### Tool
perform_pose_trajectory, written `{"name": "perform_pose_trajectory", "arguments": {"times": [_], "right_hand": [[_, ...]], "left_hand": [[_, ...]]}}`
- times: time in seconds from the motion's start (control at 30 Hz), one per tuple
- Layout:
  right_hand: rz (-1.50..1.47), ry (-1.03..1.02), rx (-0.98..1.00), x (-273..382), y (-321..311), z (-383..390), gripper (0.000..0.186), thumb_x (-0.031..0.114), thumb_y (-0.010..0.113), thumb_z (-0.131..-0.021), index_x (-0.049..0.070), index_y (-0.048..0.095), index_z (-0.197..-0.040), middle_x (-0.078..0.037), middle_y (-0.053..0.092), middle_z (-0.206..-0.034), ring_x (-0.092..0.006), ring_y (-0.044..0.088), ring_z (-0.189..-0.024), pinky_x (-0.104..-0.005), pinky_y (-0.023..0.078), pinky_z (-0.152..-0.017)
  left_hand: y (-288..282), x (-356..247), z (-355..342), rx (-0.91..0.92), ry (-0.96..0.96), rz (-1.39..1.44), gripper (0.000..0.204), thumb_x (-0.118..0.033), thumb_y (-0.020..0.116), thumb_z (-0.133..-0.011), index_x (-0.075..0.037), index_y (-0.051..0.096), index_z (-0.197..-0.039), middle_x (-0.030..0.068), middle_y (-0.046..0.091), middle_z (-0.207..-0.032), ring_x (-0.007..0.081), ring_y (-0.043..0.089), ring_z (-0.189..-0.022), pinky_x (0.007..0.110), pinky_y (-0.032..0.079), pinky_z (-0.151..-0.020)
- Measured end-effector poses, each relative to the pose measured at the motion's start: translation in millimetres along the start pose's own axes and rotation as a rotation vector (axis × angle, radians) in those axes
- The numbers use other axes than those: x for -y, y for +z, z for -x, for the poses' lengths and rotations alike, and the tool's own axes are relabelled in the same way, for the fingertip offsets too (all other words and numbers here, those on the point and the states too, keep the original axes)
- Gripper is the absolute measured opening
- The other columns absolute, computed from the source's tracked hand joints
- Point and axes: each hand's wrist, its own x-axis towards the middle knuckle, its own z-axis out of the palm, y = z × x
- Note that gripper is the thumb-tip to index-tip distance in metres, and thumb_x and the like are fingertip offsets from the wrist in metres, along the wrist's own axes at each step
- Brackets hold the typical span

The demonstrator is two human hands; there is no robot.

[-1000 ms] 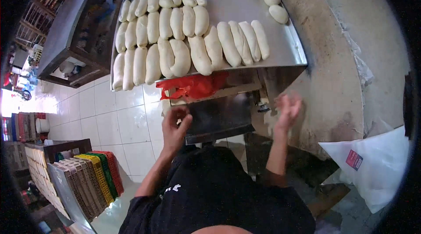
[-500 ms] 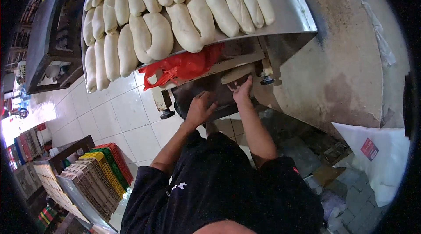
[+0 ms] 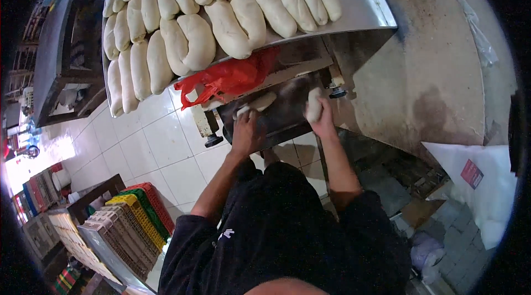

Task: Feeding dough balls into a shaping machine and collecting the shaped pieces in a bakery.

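Note:
Low in front of me is a dark, smooth surface (image 3: 290, 108) set in a machine frame. My right hand (image 3: 323, 122) grips a short pale dough roll (image 3: 315, 104) near its right end, the roll pointing away from me. At the left, my left hand (image 3: 247, 129) has its fingers curled on another dough roll (image 3: 265, 101), which lies slantwise on the dark surface; the fingers cover part of it. Above both hands, many pale dough rolls (image 3: 198, 43) lie in rows on a metal tray (image 3: 362, 4), some of them bent into a U.
A red plastic bag (image 3: 232, 76) hangs under the tray's near edge. Black knobs (image 3: 337, 92) stick out at both sides of the frame. A beige wall panel (image 3: 426, 90) stands at the right, a white sack (image 3: 475, 184) below it. Stacked plastic crates (image 3: 135, 212) stand lower left.
My left hand has gone from hovering with fingers apart to gripping a dough roll at the left. The right hand, earlier at a roll lying crosswise, now holds one pointing away from me.

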Motion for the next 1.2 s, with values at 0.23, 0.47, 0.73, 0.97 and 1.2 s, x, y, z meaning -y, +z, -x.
{"name": "perform_pose_trajectory", "arguments": {"times": [0.23,0.47,0.73,0.97,1.2], "right_hand": [[0.0,-0.062,0.017,-15.9,-19.5,117.8,0.032,0.03,0.055,-0.087,0.004,0.048,-0.103,-0.009,0.053,-0.083,-0.0181,0.051,-0.062,-0.0344,0.043,-0.054],[0.361,-0.606,0.066,46.8,105.9,132.3,0.074,0.025,0.07,-0.077,0.005,0.031,-0.137,-0.007,0.044,-0.124,-0.0214,0.047,-0.111,-0.0359,0.044,-0.089],[0.876,-0.993,0.376,269.6,248.2,91.5,0.079,0.024,0.071,-0.074,0.006,0.028,-0.139,-0.012,0.047,-0.126,-0.0225,0.051,-0.107,-0.0352,0.043,-0.09],[0.612,-1.268,-0.041,201.6,156.6,81.6,0.054,0.021,0.065,-0.084,0.002,0.041,-0.128,-0.012,0.058,-0.111,-0.0157,0.057,-0.089,-0.0271,0.047,-0.074],[0.351,0.073,-0.351,-31.5,34.6,24.9,0.059,0.032,0.062,-0.085,0.014,0.036,-0.135,-0.007,0.038,-0.134,-0.0264,0.049,-0.113,-0.0473,0.051,-0.084]], "left_hand": [[52.9,37.2,-46.3,0.681,-0.121,-0.138,0.038,-0.018,0.064,-0.08,-0.004,0.049,-0.113,0.0143,0.059,-0.098,0.0328,0.059,-0.09,0.042,0.048,-0.081],[-68.8,-160.5,-105.2,0.249,-0.1,1.143,0.063,-0.03,0.06,-0.088,-0.001,0.027,-0.134,0.0165,0.035,-0.132,0.0232,0.036,-0.123,0.037,0.03,-0.103],[-183.1,-146.2,-137.0,0.073,0.153,1.156,0.055,-0.026,0.051,-0.092,-0.006,0.032,-0.14,0.0141,0.028,-0.145,0.0241,0.026,-0.135,0.035,0.025,-0.108],[-127.2,-43.4,-11.4,0.341,-0.591,0.984,0.037,-0.023,0.059,-0.089,-0.002,0.052,-0.12,0.0104,0.058,-0.115,0.0217,0.054,-0.106,0.033,0.04,-0.093],[-3.0,18.9,6.0,0.259,-0.123,-0.083,0.066,-0.023,0.071,-0.074,-0.004,0.04,-0.129,0.0206,0.056,-0.112,0.0376,0.053,-0.106,0.043,0.04,-0.095]]}}
